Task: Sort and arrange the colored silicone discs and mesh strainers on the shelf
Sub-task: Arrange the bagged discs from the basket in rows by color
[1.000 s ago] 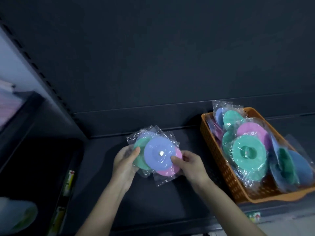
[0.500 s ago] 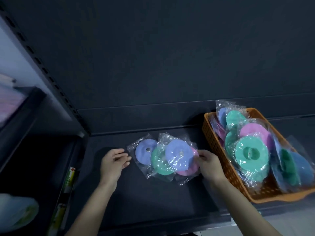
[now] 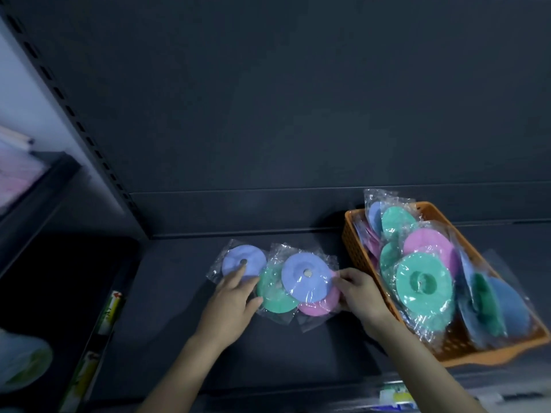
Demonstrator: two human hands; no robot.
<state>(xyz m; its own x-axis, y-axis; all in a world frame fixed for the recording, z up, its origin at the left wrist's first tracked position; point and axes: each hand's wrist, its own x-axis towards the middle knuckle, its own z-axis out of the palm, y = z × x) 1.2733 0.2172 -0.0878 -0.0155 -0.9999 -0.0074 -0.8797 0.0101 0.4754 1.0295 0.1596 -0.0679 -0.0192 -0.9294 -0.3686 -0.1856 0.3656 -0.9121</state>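
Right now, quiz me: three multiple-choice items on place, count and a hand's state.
1. Relative to the green disc, the orange basket stands: A) left B) right C) on top
2. Blue discs lying outside the basket? A) one B) two C) four
3. The left hand? A) fingers touching the leftmost blue disc B) gripping the basket C) off the shelf
Answers: B, it sits beyond the right hand; B, the leftmost plus a second blue disc overlapping the pink disc; A, straight fingers rest on it.

You see matt, smooth silicone discs (image 3: 306, 277) in glossy, crinkled clear plastic bags (image 3: 316, 320), a perforated orange plastic basket (image 3: 357, 242) and a matt dark shelf (image 3: 167, 338).
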